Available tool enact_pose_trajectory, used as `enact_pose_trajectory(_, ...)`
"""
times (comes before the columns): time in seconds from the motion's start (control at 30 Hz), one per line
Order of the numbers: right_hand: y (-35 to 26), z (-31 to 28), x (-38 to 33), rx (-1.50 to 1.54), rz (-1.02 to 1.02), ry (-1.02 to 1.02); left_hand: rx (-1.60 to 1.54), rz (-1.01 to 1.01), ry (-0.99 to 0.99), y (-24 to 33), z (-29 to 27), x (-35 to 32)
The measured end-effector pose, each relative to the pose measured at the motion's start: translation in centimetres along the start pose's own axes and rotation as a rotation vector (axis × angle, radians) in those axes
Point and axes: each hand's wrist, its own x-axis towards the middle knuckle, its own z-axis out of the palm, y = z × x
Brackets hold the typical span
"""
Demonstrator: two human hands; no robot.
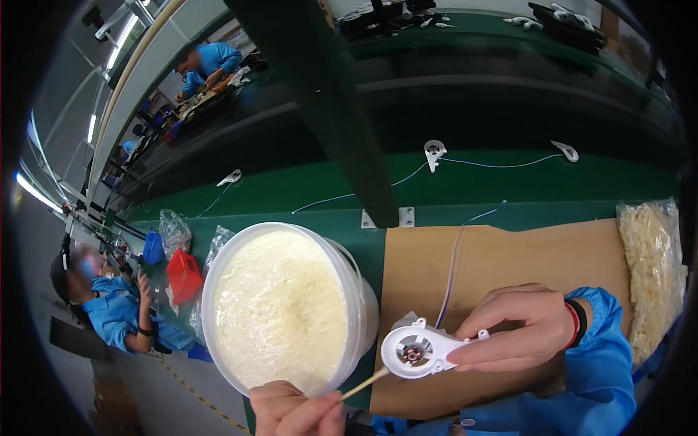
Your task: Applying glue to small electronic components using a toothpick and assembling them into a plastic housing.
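My left hand (298, 410) at the lower edge pinches a thin pale stick (363, 381). The stick's far tip touches or nearly touches the rim of a white plastic housing (436, 350). That housing has a round end with a copper-coloured motor part in its middle and a narrow tail. My right hand (516, 327) grips it by the tail, thumb and fingers closed. A blue-white wire (452, 269) runs from it away over the cardboard. Left of it stands a large white bucket (368, 312) filled with a cream-coloured, paste-like mass (283, 305).
A cardboard sheet (509, 254) lies under my right hand, with a clear bag of pale pieces (651, 283) beyond. A green post (327, 94) rises ahead. Similar wired housings (434, 151) lie along the green strip. Left are a red bin (183, 276) and a co-worker (116, 305).
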Motion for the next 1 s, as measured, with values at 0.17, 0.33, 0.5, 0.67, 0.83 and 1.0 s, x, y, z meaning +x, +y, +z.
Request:
enact_pose_trajectory(0.17,-0.3,-0.3,-0.4,-0.029,-0.087,0.015,-0.071,0.068,-0.037,0.9,1.4,-0.1)
enact_pose_trajectory(0.33,-0.5,-0.4,-0.5,-0.042,-0.105,0.036,-0.063,0.094,-0.046,1.0,1.5,0.0)
enact_pose_trajectory(0.5,-0.5,-0.5,-0.6,-0.035,-0.109,0.034,-0.046,0.087,-0.032,1.0,1.7,-0.2)
enact_pose_trajectory(0.67,-0.6,-0.7,-0.8,-0.040,-0.124,0.027,0.011,0.109,-0.031,1.4,1.7,-0.3)
enact_pose_trajectory(0.83,-0.5,-0.6,-0.8,-0.043,-0.106,0.032,0.047,0.201,0.014,0.7,1.7,-0.5)
enact_pose_trajectory(1.0,-0.4,-0.4,-0.9,-0.055,-0.109,0.046,0.061,0.250,0.059,0.5,1.9,-0.6)
